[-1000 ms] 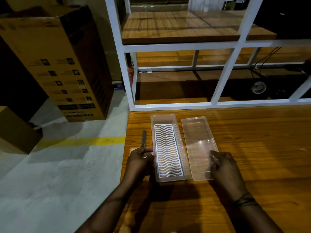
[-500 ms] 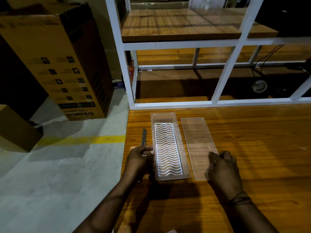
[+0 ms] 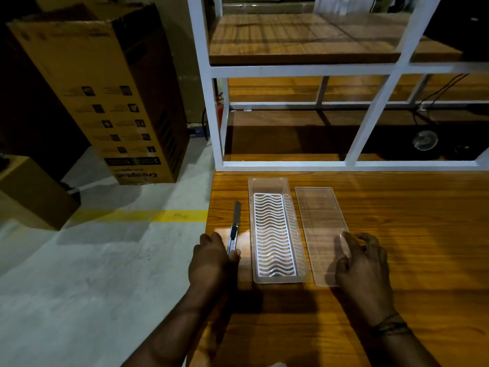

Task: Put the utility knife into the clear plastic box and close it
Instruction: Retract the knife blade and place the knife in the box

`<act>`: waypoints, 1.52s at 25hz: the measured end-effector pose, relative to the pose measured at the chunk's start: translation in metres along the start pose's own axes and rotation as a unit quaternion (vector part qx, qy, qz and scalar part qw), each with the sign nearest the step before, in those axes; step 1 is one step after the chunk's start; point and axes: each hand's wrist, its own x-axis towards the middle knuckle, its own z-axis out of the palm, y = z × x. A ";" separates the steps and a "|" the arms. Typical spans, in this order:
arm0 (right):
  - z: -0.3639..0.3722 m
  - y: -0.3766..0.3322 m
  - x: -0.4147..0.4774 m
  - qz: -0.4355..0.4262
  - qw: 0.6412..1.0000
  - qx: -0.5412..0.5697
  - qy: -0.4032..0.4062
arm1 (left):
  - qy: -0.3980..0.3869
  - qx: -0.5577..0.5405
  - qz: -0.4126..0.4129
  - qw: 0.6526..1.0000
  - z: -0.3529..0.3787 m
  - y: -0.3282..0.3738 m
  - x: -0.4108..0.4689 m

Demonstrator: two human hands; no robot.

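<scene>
The clear plastic box (image 3: 267,185) lies lengthwise on the wooden table, uncovered, with a white wavy grid insert (image 3: 274,234) inside. Its clear lid (image 3: 318,221) lies flat just right of it. The utility knife (image 3: 235,226) lies on the table left of the box, blade end pointing away from me. My left hand (image 3: 211,256) rests at the knife's near end, thumb and fingers closing around the handle. My right hand (image 3: 362,263) lies on the lid's near right corner, fingers spread.
The table's left edge (image 3: 209,234) runs just beside the knife, with concrete floor and a yellow line below. A white metal shelf frame (image 3: 352,165) borders the table's far side. A tall cardboard carton (image 3: 105,96) stands on the floor at the left.
My left hand has slid left off the box's side onto the knife's near end. The lid now lies flat under my right hand.
</scene>
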 end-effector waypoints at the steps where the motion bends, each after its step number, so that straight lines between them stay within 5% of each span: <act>1: 0.002 -0.001 0.000 -0.004 1.000 0.003 0.000 | 0.004 0.012 0.008 1.000 -0.001 0.002 -0.001; 18: 0.005 -0.013 -0.010 -0.014 0.999 0.042 -0.006 | -0.028 -0.123 -0.059 0.990 -0.003 -0.001 0.012; 27: -0.008 -0.029 -0.011 -0.050 0.990 0.134 -0.001 | -0.019 -0.449 -0.046 0.892 -0.012 -0.012 -0.007; 34: -0.021 -0.065 -0.001 -0.089 0.947 0.309 0.006 | -0.019 -0.544 0.023 0.839 -0.016 0.001 -0.028; 38: -0.031 -0.103 0.009 -0.021 0.871 0.477 -0.112 | -0.024 -0.554 0.029 0.831 -0.002 0.020 -0.031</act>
